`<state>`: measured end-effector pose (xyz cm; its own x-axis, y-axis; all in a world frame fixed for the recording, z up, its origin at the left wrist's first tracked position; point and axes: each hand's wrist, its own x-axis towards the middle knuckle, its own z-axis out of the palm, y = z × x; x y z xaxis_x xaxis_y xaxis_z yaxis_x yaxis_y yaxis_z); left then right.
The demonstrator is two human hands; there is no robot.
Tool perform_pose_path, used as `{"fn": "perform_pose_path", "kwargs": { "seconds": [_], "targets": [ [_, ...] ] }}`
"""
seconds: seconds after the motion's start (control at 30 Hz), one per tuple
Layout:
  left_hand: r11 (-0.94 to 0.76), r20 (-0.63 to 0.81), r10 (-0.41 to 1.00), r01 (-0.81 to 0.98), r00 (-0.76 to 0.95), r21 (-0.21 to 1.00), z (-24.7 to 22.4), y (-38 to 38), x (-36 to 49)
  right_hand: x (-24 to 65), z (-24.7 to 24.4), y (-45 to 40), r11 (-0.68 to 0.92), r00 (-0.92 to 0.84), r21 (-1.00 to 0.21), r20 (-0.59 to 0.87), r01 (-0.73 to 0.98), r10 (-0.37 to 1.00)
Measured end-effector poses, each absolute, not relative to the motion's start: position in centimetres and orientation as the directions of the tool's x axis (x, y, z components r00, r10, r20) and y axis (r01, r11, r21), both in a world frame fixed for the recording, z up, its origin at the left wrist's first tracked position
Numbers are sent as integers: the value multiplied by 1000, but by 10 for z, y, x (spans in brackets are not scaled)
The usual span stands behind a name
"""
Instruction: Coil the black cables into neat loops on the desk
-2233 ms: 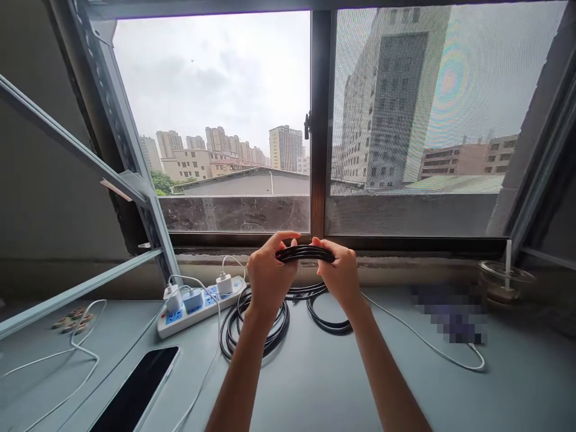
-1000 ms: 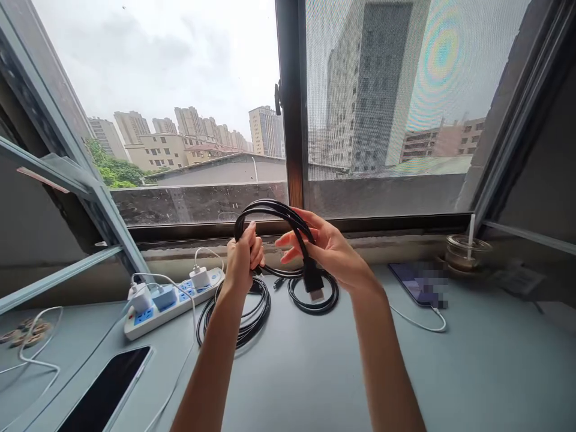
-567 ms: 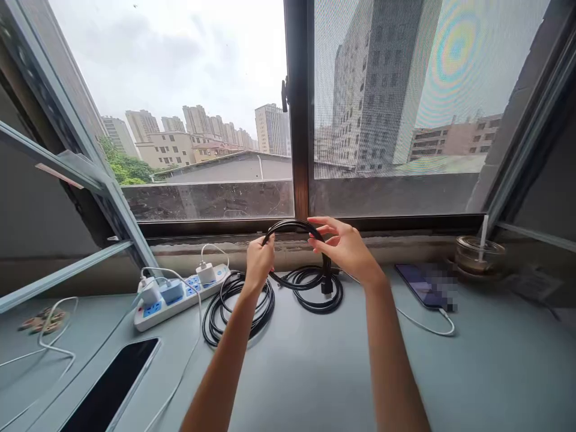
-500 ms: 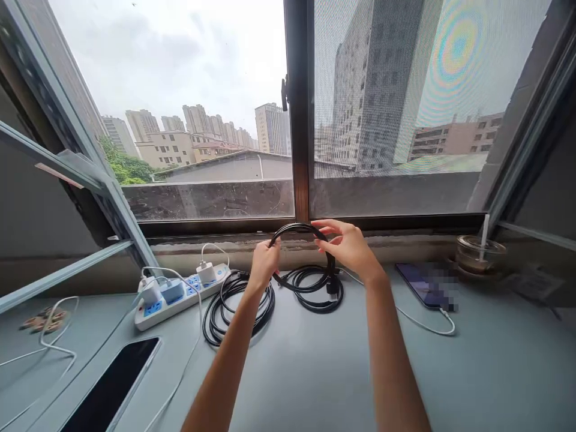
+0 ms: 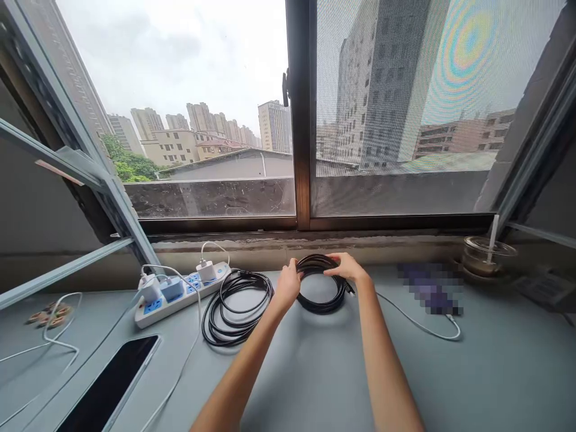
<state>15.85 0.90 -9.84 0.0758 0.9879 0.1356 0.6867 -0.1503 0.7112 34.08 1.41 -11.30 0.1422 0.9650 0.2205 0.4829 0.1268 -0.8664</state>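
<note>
A coiled black cable (image 5: 320, 309) rests on the grey tabletop in the middle, its loops stacked in a ring, with a dark plug end at its right side. My left hand (image 5: 288, 284) is closed around the upper left of this ring. At the upper right, my right hand (image 5: 350, 267) grips the loops between thumb and fingers. A second, looser black cable coil (image 5: 225, 342) lies to the left, close to my left forearm and partly behind it.
A white power strip (image 5: 180, 298) with several chargers stands at the back left. A phone (image 5: 110, 384) lies front left among white cords. On the right are a blurred-out phone (image 5: 427, 288) with a white cable (image 5: 418, 327) and a lidded cup (image 5: 483, 261). A window runs behind.
Both hands have come down with the raised loops, which now lie with the rest of the ring on the table. The view has shifted slightly. The left coil is unmoved.
</note>
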Motion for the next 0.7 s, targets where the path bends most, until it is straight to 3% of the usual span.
{"fn": "perform_pose_path", "kwargs": {
  "seconds": [0.13,0.37,0.7],
  "targets": [
    [-103,102,993,812,54,574,-111,16,159,341,-126,22,22,83,-854,76,519,994],
    [-97,80,994,908,70,409,-125,17,159,342,-146,33,-211,262,-791,-66,575,963],
    [-167,160,980,934,121,317,-124,16,167,349,-153,35,-270,327,-782,-90,562,941]
  ]
}}
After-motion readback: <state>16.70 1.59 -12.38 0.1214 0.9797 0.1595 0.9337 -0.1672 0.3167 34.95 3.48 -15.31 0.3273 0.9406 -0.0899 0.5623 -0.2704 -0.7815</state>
